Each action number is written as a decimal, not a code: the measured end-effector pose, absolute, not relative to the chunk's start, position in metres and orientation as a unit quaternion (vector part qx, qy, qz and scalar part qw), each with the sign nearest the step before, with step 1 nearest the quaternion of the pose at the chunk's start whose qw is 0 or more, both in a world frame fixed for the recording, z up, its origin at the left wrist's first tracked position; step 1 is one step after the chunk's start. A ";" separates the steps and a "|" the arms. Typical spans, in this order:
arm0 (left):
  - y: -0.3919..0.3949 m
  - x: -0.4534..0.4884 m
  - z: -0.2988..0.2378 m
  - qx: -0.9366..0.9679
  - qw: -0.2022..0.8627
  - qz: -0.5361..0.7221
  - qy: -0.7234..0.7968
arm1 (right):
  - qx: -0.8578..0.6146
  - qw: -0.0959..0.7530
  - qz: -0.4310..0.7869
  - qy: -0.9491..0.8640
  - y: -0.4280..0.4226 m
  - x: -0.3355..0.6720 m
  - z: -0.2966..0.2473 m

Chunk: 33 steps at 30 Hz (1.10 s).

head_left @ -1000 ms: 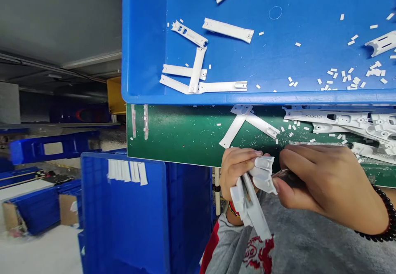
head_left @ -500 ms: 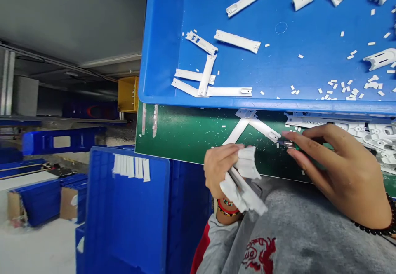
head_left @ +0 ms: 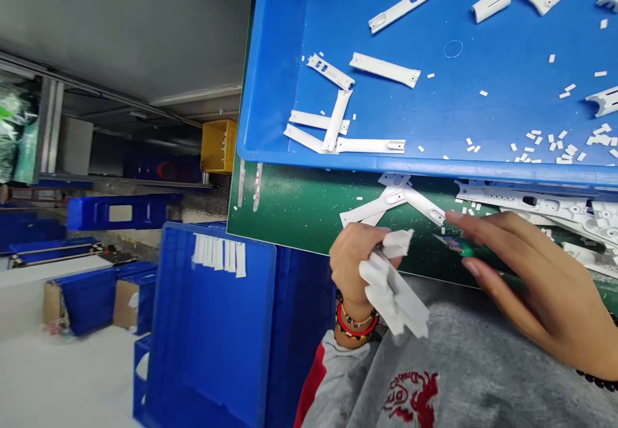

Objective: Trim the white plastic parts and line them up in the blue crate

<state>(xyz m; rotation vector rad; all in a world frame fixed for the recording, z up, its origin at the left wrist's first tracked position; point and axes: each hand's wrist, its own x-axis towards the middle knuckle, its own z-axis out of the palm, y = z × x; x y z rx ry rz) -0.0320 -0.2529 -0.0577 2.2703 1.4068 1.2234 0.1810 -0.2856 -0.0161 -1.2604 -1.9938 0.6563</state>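
My left hand (head_left: 351, 266) is closed around several white plastic parts (head_left: 393, 286), which stick out past its fingers at the table's front edge. Just beyond it, more long white plastic strips (head_left: 371, 209) lie crossed on the green table. My right hand (head_left: 535, 280) has its index finger and thumb spread, the index fingertip at the end of one slanting strip (head_left: 425, 205). Between them shows a small green-handled tool (head_left: 464, 248) with a metal tip; its rear is hidden by the hand, and its exact kind is unclear.
A large blue tray (head_left: 338, 158) holds scattered white parts and small white chips. More white mouldings (head_left: 541, 203) lie at the table's right. Below left stands a blue bin (head_left: 212, 338) with white strips (head_left: 219, 254) along its rim. A yellow bin (head_left: 217, 147) is farther back.
The view has shifted, so things appear farther right. Another white strip now lies across those on the table. My right index finger and thumb have spread apart, and the tool's tip has turned.
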 end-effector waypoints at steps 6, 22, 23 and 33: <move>-0.254 -0.013 -0.062 0.790 0.077 0.460 0.397 | -0.451 0.356 0.289 -0.765 -0.289 0.180 -0.014; -0.267 -0.014 -0.091 0.755 0.096 0.504 0.409 | -0.455 0.352 0.293 -0.764 -0.288 0.177 -0.016; -0.267 -0.013 -0.090 0.755 0.092 0.506 0.406 | -0.466 0.349 0.274 -0.765 -0.288 0.177 -0.016; -0.274 -0.008 -0.083 0.717 0.139 0.516 0.448 | -0.502 0.345 0.227 -0.760 -0.283 0.177 -0.021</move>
